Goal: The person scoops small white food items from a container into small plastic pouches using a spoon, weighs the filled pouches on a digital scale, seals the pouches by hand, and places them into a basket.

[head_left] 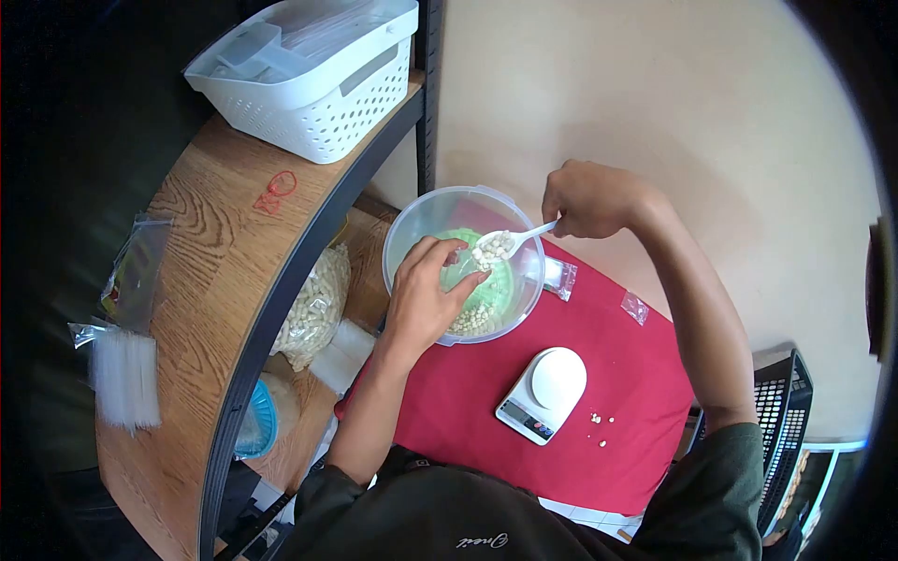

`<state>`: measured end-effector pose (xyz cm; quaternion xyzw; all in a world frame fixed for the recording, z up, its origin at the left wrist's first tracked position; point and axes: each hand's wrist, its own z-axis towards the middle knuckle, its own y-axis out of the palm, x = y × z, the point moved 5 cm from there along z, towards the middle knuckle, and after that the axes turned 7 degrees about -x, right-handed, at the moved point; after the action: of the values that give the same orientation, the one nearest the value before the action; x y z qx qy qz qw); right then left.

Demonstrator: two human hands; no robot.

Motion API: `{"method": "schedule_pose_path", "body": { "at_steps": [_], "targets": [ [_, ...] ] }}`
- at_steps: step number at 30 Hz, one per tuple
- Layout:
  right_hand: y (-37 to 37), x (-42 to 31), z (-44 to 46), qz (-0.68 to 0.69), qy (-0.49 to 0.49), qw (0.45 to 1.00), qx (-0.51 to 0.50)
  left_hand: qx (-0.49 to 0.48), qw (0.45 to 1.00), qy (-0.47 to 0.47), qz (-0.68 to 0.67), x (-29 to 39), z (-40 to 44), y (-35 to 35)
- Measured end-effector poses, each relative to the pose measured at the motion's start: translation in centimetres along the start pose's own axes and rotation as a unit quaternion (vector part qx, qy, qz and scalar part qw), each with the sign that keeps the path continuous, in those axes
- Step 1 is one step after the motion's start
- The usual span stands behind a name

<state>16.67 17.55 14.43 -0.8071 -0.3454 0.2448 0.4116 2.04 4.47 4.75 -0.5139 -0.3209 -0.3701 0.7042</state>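
My right hand (591,199) grips the handle of a white spoon (524,236), whose bowl is heaped with small whitish pieces (493,248). My left hand (427,294) is curved beside the spoon's bowl, thumb and fingers bent toward each other. Something see-through may be between those fingers, but I cannot make it out. Both the spoon's bowl and my left fingertips are over a large clear plastic tub (398,234). Inside the tub, a green surface (500,292) shows, with more of the pale pieces (475,320) at the near side.
A white digital scale (552,385) sits on the red cloth (449,402), with crumbs to its right. Small clear packets (559,279) lie beside the tub. Left is a wooden shelf (210,252) bearing a white basket (323,112); a large bag of pale snacks (316,304) sits below. A black crate (781,402) stands right.
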Motion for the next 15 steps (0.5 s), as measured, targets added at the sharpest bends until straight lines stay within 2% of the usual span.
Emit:
{"method": "schedule_pose_path", "body": {
  "at_steps": [2, 8, 12, 14, 15],
  "targets": [
    [0.7, 0.1, 0.8, -0.044, 0.075, 0.996, -0.036, -0.001, 1.000, 0.005, 0.000, 0.1, 0.2, 0.3],
    [-1.0, -3.4, 0.1, -0.108, 0.093, 0.989, -0.038, -0.008, 1.000, -0.001, 0.025, 0.3, 0.3, 0.3],
    [-1.4, -5.3, -0.3, -0.167, 0.064, 0.984, 0.003, -0.008, 0.999, 0.000, 0.036, -0.1, 0.3, 0.6],
    [-2.1, -6.7, -0.9, -0.177, 0.015, 0.981, 0.076, -0.002, 0.999, 0.007, 0.036, -0.2, 0.2, 0.6],
    [-2.2, -7.0, -1.0, -0.176, 0.015, 0.981, 0.076, -0.002, 1.000, 0.004, 0.030, -0.2, 0.2, 0.6]
  ]
}}
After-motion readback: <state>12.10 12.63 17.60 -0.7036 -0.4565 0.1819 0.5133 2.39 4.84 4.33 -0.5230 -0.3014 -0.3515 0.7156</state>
